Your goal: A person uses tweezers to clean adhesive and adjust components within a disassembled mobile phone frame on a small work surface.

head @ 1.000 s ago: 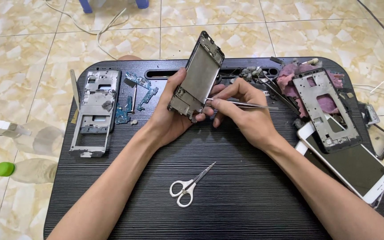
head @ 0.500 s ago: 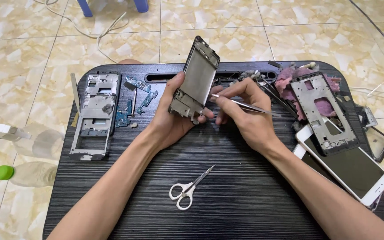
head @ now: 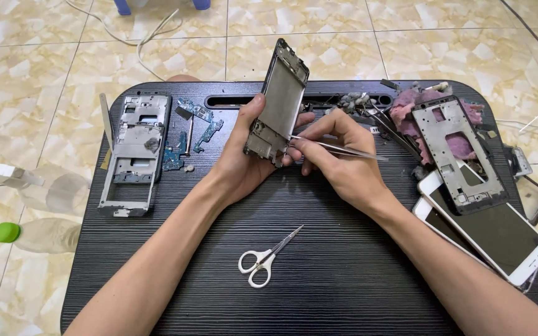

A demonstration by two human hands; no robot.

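Right, the phone frame (head: 279, 102) stands nearly upright above the black lap desk (head: 356, 274), left hand (head: 244, 155) clamped round its lower end, while the right hand (head: 337, 155) pinches metal tweezers (head: 340, 148), tips touching the frame's lower edge. White-handled scissors (head: 263, 260) lie nearer the body, another stripped frame (head: 133, 152) sits off left, white smartphones (head: 496, 230) stacked right

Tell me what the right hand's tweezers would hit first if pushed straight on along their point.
The right hand aims the tweezers leftward; their tip already seems to meet the phone frame held in the left hand.
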